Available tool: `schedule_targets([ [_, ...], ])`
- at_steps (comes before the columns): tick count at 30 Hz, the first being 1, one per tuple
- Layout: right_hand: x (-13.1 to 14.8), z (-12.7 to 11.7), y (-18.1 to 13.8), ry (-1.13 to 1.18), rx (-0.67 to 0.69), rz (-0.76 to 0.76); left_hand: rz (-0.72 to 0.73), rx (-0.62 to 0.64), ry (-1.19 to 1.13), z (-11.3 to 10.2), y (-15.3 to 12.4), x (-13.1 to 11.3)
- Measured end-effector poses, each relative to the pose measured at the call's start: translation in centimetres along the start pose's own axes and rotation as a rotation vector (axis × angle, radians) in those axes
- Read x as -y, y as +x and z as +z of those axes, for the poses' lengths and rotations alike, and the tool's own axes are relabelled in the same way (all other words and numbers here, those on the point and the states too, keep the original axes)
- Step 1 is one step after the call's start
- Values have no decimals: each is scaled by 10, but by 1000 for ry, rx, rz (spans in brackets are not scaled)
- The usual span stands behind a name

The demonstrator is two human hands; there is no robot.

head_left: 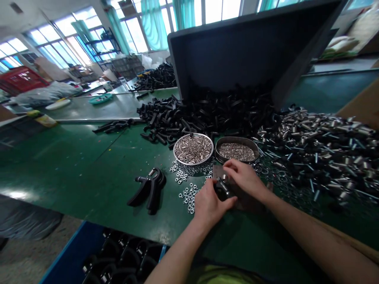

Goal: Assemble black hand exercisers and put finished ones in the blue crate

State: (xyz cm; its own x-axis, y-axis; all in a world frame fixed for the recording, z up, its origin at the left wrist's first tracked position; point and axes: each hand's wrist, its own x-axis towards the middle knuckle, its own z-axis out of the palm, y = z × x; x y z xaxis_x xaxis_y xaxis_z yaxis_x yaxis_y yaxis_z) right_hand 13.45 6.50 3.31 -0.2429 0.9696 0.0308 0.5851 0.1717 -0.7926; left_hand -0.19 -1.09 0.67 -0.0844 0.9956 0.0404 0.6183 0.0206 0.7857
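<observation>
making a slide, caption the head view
Left hand holds a black part, right hand close beside it, a round dish of metal pieces beyond.

1. No text, label, brand, number or sign readable in view.
</observation>
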Motion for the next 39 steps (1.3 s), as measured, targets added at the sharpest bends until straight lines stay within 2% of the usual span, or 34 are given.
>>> schedule_targets([
  [1,3,1,17,-139,-55,-108,57,16,67,1,2,1],
  [3,10,8,50,-376,-76,-266,183,62,194,4,4,0],
  [5,16,20,77,-500,-45,-330,279,106,288,6,4,-2],
  [9,18,43,104,-512,3,-349,310,140,349,8,5,-4],
  [13,15,48,109,-457,-12,-332,319,152,364,8,7,0],
  [18,16,25,83,-340,-81,-262,313,159,367,7,9,2],
  [23,-4,-9,16,-132,50,-280,307,178,330,6,12,3],
  [27,-22,-15,-21,-204,118,-265,302,195,314,6,13,3],
  [32,-18,-10,-28,-322,105,-229,312,180,336,6,11,3],
  [36,-8,-8,-26,-457,140,-321,333,173,355,7,11,3],
  [39,-8,-1,-33,-579,163,-449,339,173,383,8,12,3],
])
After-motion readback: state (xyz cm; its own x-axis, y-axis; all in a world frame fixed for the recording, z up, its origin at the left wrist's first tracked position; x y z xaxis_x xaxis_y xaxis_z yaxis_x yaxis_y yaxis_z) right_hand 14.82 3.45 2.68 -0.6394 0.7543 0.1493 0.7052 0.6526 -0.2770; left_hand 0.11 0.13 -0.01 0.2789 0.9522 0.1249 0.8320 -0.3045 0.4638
